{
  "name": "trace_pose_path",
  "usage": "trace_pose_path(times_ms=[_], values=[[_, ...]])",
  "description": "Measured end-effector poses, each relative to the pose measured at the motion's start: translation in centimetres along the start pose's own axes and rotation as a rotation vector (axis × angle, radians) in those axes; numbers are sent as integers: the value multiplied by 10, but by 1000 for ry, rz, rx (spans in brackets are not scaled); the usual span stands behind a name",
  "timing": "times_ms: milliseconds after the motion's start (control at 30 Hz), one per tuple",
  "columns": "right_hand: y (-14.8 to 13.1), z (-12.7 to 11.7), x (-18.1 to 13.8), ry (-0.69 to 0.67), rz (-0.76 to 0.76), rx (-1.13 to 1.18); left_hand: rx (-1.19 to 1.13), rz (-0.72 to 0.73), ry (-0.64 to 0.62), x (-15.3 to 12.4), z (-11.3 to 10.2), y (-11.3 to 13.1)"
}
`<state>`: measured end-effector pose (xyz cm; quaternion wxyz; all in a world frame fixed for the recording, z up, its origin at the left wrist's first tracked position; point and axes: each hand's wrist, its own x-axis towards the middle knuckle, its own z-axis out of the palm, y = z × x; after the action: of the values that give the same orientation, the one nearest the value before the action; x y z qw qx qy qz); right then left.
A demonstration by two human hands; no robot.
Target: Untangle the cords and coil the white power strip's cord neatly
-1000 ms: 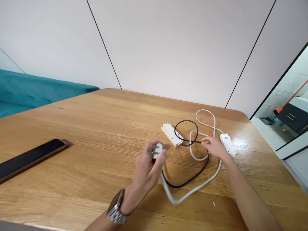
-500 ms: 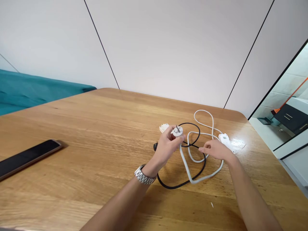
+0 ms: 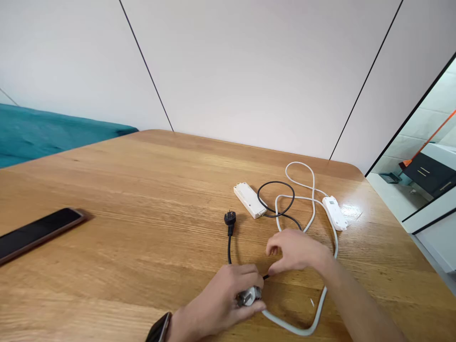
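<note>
My left hand (image 3: 230, 297) is closed around a white plug (image 3: 250, 296) low over the near part of the table, its metal prongs partly showing. A thick white cord (image 3: 295, 330) leads from the plug in a loop to the right. My right hand (image 3: 297, 251) hovers over the cords with thumb and fingers curved apart. Beside its thumb, a bit of black cord (image 3: 266, 277) shows, partly hidden by the hands. Beyond my left hand lies a black plug (image 3: 230, 218) with its prongs pointing away.
A white power strip (image 3: 250, 199) lies behind the black plug, with black cord looped beside it. Another white power strip (image 3: 335, 213) is at the right, near the white cord's loops. A phone (image 3: 39, 232) rests on the wooden table (image 3: 142, 190) at left. A wall stands behind.
My left hand has come toward me with the white plug, pulling the white cord's loop nearer. My right hand has moved closer and leftward. The black plug and left power strip are now uncovered.
</note>
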<state>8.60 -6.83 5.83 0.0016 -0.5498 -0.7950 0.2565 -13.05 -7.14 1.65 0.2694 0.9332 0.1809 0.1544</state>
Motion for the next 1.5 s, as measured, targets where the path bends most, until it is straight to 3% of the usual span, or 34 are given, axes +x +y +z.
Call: trace_pose_path(times_ms=[133, 233, 367, 533, 667, 833, 967, 1067, 1167, 1233, 1333, 1500], values=[[-18, 21, 11, -120, -9, -141, 86, 54, -30, -9, 5, -9], [-10, 13, 7, -83, -14, -121, 142, 68, -3, -10, 4, -15], [17, -24, -20, 112, -8, 156, 196, 76, 15, -5, 0, -18], [42, -55, -50, 449, 103, 454, 86, -2, -94, 1, -16, -16], [48, -55, -54, 490, 138, 477, -51, -72, -136, 11, -32, -16], [54, -54, -53, 479, 197, 395, 61, -343, 150, 43, -33, -32], [55, -57, -54, 528, 284, 300, 136, -314, 98, 64, -27, -44], [46, -57, -56, 698, 294, 212, 65, -255, 155, 76, -26, -47], [31, -55, -56, 910, 325, 178, -120, -203, 297, 90, -25, -46], [22, -52, -53, 846, 356, 190, -252, -219, 422, 103, -23, -43], [16, -45, -41, 630, 338, 229, -293, -209, 561, 120, -17, -32], [32, -31, -15, 557, 303, 304, -180, -65, 467, 133, -14, -18]])
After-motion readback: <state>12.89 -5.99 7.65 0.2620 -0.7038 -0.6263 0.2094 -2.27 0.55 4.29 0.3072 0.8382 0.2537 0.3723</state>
